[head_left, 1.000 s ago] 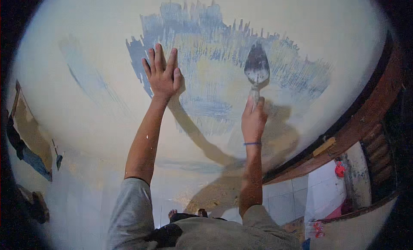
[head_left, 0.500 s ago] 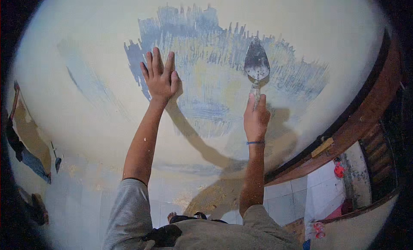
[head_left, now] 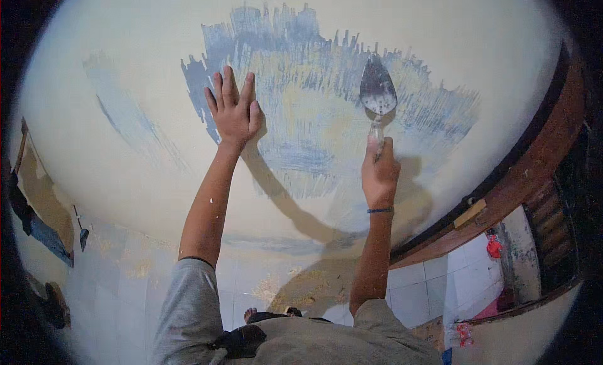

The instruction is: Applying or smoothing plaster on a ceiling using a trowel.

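In front of me is a cream wall [head_left: 151, 26] with a large patch of scraped paint [head_left: 301, 107], blue-grey showing through in streaky, jagged strokes. My left hand [head_left: 233, 117] lies flat with spread fingers against the patch's left part. My right hand [head_left: 380, 173] is wrapped round the handle of a pointed trowel [head_left: 378, 87]. The trowel's speckled metal blade points upward over the right part of the patch, near its upper jagged edge. Whether the blade's tip touches the wall, I cannot tell.
Yellowish flakes [head_left: 289, 289] lie scattered on the tiled floor [head_left: 235, 277] below the wall. A brown door frame [head_left: 534, 157] curves along the right. Another trowel-like tool [head_left: 83, 236] is at the lower left. A red item [head_left: 494, 247] hangs near the doorway.
My right hand and the trowel have shifted slightly to the right, the hand's grip turning a little. My left hand stays almost where it was on the wall.
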The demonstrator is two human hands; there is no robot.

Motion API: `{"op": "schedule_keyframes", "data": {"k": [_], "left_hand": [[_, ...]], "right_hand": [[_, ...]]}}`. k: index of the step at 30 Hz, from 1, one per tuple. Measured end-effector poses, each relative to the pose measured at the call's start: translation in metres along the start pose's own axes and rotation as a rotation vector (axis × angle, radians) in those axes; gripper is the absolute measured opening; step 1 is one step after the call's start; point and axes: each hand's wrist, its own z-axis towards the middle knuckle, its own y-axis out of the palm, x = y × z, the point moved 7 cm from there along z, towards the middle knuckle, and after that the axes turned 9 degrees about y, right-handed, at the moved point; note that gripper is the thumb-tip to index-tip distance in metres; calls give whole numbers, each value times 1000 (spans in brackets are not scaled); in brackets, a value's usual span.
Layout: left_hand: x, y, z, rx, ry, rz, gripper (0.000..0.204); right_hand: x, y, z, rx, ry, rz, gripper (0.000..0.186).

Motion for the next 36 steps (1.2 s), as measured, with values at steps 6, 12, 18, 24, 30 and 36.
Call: {"op": "schedule_keyframes", "data": {"k": [6,12,18,24,30,36], "left_hand": [[4,1,4,13,5,-6,54],[4,3,5,18,4,5,54],[3,2,3,8,16,-23,54],[5,1,2,12,0,-15,52],[-2,1,2,10,-2,-7,53],[4,3,6,19,4,-31,53]], "right_hand": [[5,-1,-7,-16,-57,85,35],[6,5,-7,-1,-29,47,37],[-14,-1,5,-44,-32,-38,38],[-3,8,2,-8,-16,-36,39],[0,18,-20,34,-133,91,36],[-11,21,3,48,-141,-14,36]]}}
